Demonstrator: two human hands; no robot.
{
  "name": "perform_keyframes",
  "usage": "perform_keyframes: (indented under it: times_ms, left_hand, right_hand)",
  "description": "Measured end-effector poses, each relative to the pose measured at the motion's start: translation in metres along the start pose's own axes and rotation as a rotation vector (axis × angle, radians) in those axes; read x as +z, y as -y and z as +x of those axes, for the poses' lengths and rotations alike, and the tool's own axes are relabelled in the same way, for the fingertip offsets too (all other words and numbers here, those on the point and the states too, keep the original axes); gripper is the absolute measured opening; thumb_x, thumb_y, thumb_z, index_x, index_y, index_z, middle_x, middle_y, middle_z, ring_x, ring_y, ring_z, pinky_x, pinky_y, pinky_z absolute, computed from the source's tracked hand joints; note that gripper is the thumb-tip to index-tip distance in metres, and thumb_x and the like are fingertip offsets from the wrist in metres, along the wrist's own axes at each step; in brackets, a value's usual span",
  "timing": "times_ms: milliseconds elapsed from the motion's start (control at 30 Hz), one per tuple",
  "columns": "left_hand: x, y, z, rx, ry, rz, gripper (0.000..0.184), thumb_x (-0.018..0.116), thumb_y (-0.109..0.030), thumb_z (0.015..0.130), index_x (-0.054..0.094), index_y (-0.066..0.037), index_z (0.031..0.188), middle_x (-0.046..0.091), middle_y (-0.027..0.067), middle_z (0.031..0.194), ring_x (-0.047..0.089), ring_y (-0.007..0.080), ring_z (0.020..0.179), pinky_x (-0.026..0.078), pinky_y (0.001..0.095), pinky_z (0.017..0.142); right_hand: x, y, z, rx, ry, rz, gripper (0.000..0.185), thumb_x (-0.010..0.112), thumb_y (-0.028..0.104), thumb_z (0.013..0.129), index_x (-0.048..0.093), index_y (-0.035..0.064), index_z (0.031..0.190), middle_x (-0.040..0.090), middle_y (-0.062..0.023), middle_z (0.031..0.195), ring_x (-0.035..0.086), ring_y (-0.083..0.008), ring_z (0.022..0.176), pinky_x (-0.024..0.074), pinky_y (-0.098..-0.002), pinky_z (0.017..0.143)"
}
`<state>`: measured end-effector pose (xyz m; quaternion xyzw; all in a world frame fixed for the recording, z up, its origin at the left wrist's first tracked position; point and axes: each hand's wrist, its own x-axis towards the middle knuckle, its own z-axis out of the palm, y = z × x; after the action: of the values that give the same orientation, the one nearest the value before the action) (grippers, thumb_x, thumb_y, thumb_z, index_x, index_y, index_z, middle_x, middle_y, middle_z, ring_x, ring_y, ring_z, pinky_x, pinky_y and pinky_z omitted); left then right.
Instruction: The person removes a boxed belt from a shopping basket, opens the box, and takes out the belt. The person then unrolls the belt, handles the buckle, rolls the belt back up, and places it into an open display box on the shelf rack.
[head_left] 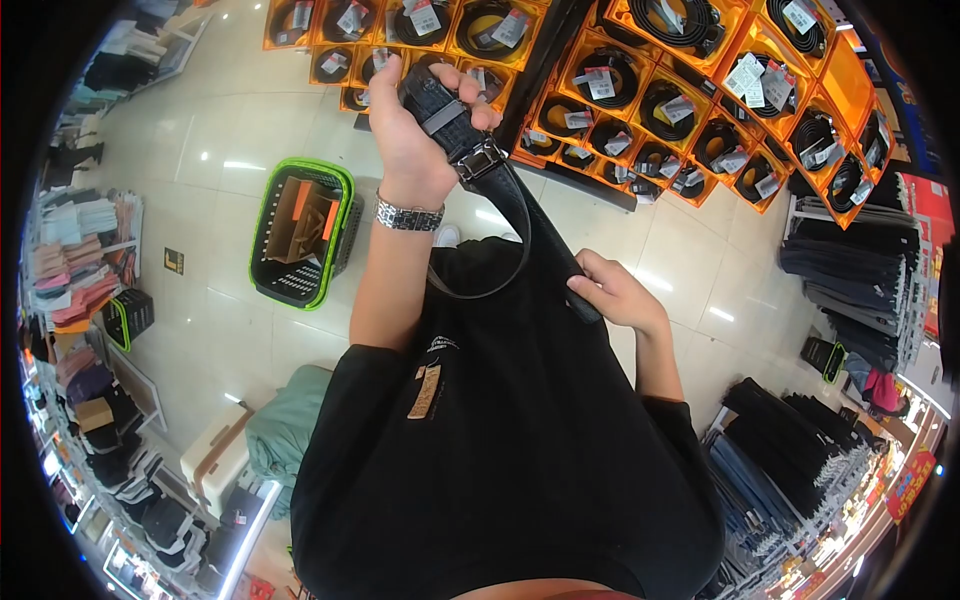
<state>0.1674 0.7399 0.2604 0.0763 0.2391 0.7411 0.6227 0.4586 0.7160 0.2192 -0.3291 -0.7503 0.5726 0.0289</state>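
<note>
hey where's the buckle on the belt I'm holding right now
In the head view, the buckle is above the centre, just beside your left hand, up and right of the metal watch, with your right hand lower right.

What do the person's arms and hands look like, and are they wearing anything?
The left hand and right hand are bare. A silver-coloured metal band of shiny links circles the left wrist. The right wrist shows no band. Black fabric short sleeves leave both forearms uncovered.

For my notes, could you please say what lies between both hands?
The black belt spans that stretch in the head view, its buckle nearer the left hand than the right hand.
</note>
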Motion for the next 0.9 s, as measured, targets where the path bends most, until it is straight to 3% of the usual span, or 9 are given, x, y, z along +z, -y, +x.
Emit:
perform_keyframes:
  times_ms: [200, 333, 433, 533, 567, 667, 900]
  left_hand:
    - [0.007, 0.006, -0.001, 0.009, 0.028, -0.006, 0.048, 0.035, -0.050, 0.090, 0.051, -0.008, 0.074, 0.054, 0.0092, 0.069, 0.053, 0.0245, 0.055, 0.047, 0.0420, 0.067]
    - [0.021, 0.018, -0.007, 0.044, 0.084, -0.003, 0.048, 0.034, -0.049, 0.090, 0.052, -0.007, 0.076, 0.056, 0.0100, 0.070, 0.056, 0.0258, 0.053, 0.049, 0.0438, 0.066]
    - [0.029, 0.025, -0.013, 0.044, 0.119, 0.014, 0.049, 0.032, -0.049, 0.091, 0.052, -0.007, 0.076, 0.056, 0.0104, 0.068, 0.056, 0.0251, 0.052, 0.050, 0.0426, 0.066]
    - [0.033, 0.027, -0.020, 0.032, 0.139, 0.017, 0.053, 0.029, -0.052, 0.091, 0.052, -0.007, 0.075, 0.057, 0.0109, 0.067, 0.056, 0.0246, 0.052, 0.049, 0.0412, 0.064]
    - [0.036, 0.025, -0.023, 0.038, 0.124, 0.070, 0.055, 0.025, -0.055, 0.090, 0.050, -0.008, 0.076, 0.053, 0.0084, 0.068, 0.053, 0.0229, 0.053, 0.047, 0.0408, 0.066]
    - [0.036, 0.019, -0.024, 0.036, 0.103, 0.124, 0.059, 0.020, -0.059, 0.090, 0.048, -0.009, 0.076, 0.049, 0.0059, 0.069, 0.050, 0.0211, 0.053, 0.044, 0.0404, 0.067]
    - [0.032, 0.026, -0.022, 0.006, 0.109, -0.005, 0.056, 0.029, -0.055, 0.090, 0.052, -0.007, 0.075, 0.056, 0.0106, 0.067, 0.054, 0.0238, 0.052, 0.047, 0.0391, 0.062]
  right_hand:
    - [-0.017, -0.009, 0.004, 0.058, 0.041, -0.092, 0.025, 0.055, 0.024, 0.092, 0.049, 0.0006, 0.086, 0.051, -0.0118, 0.066, 0.050, -0.0211, 0.062, 0.0414, -0.0323, 0.060]
    - [-0.013, -0.001, 0.023, 0.011, -0.050, -0.128, 0.020, 0.055, 0.020, 0.091, 0.053, -0.0001, 0.089, 0.060, -0.0114, 0.073, 0.058, -0.0195, 0.067, 0.0442, -0.0313, 0.063]
    - [0.001, 0.015, 0.037, -0.154, -0.292, 0.310, 0.015, 0.051, 0.012, 0.094, 0.056, 0.0001, 0.101, 0.063, -0.0054, 0.074, 0.060, -0.0134, 0.067, 0.0478, -0.0288, 0.065]
    - [0.001, 0.034, 0.040, -0.126, -0.258, 0.335, 0.015, 0.049, 0.011, 0.095, 0.055, -0.0004, 0.101, 0.063, -0.0061, 0.072, 0.060, -0.0131, 0.065, 0.0474, -0.0274, 0.063]
    - [0.001, 0.035, 0.040, -0.105, -0.206, 0.223, 0.018, 0.041, 0.012, 0.098, 0.053, -0.0013, 0.102, 0.060, -0.0043, 0.075, 0.058, -0.0117, 0.067, 0.0472, -0.0261, 0.063]
    - [0.006, 0.041, 0.034, -0.124, -0.203, 0.142, 0.018, 0.042, 0.014, 0.098, 0.053, -0.0004, 0.098, 0.060, -0.0055, 0.072, 0.057, -0.0127, 0.065, 0.0464, -0.0263, 0.062]
    - [0.004, 0.045, 0.022, -0.065, -0.240, 0.039, 0.014, 0.047, 0.014, 0.096, 0.050, 0.0007, 0.094, 0.060, -0.0058, 0.065, 0.059, -0.0151, 0.056, 0.0461, -0.0285, 0.056]
